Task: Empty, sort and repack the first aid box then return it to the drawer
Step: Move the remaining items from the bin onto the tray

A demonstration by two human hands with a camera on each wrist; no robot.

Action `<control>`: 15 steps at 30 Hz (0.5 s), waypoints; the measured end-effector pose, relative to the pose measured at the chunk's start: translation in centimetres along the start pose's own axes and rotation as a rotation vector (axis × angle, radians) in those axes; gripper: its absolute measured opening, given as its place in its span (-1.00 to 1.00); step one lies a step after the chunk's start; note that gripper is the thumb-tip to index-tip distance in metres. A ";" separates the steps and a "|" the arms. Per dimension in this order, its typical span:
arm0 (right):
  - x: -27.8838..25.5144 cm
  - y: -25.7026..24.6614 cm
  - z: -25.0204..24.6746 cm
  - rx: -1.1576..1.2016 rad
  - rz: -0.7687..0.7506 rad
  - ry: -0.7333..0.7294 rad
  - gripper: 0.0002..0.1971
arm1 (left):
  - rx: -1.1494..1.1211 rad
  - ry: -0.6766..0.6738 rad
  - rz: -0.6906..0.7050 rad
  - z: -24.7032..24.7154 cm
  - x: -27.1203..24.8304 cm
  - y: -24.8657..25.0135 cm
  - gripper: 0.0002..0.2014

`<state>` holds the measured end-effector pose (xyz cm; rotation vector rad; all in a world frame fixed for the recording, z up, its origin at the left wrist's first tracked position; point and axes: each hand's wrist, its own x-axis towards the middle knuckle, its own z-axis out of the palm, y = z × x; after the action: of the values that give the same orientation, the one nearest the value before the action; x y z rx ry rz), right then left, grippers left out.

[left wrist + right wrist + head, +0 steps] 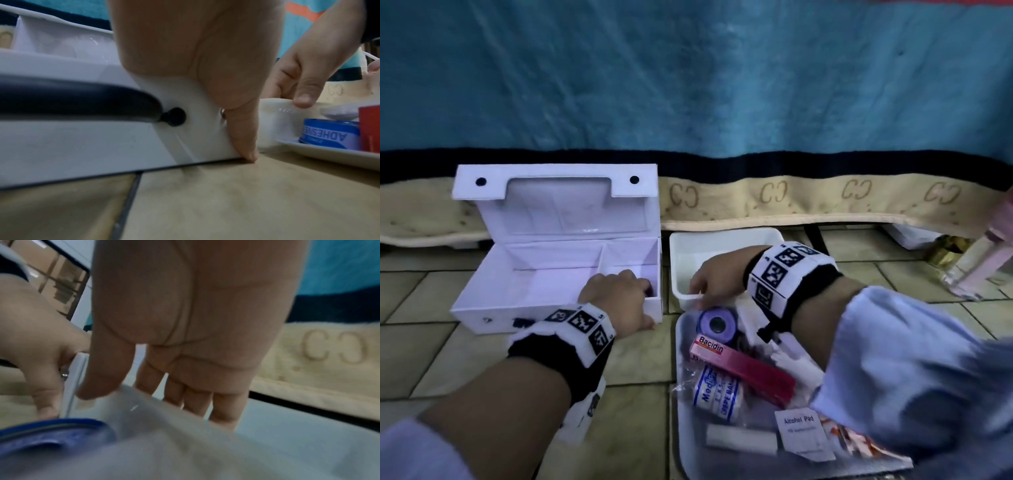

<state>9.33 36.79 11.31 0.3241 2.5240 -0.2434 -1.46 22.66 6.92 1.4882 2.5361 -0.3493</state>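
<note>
On the tiled floor (640, 370), the first aid box (524, 291) sits open and looks emptied, lid (558, 202) tipped back against the blue blanket (688, 85). Left hand (616, 301) grips its front right corner, thumb down the outside. Right hand (717, 279) pinches the near rim of a small white tub (722, 240) just beside the box. Supplies are piled on a tray (688, 442) in front: blue tape roll (715, 322), red Bacidin box (743, 366), bandage roll (717, 390), alcohol pad (803, 435).

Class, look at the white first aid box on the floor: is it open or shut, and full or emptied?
Open and apparently emptied: the white first aid box has its lid tilted back, and both visible compartments look bare.
</note>
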 end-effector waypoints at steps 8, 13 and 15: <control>0.0 0.1 -0.3 0.041 -0.023 -0.003 -0.65 | 0.016 0.004 -0.016 0.3 0.3 -0.5 -0.41; -2.6 2.0 -0.7 0.251 0.040 0.170 -0.66 | 0.013 0.015 -0.021 0.3 0.5 -0.5 -0.41; -4.3 3.5 -0.7 0.300 0.093 0.329 -0.77 | 0.020 0.014 -0.018 0.4 0.5 -0.5 -0.41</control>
<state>13.42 39.52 13.97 0.6447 2.7842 -0.5761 -2.12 22.76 6.49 1.4806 2.5656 -0.3702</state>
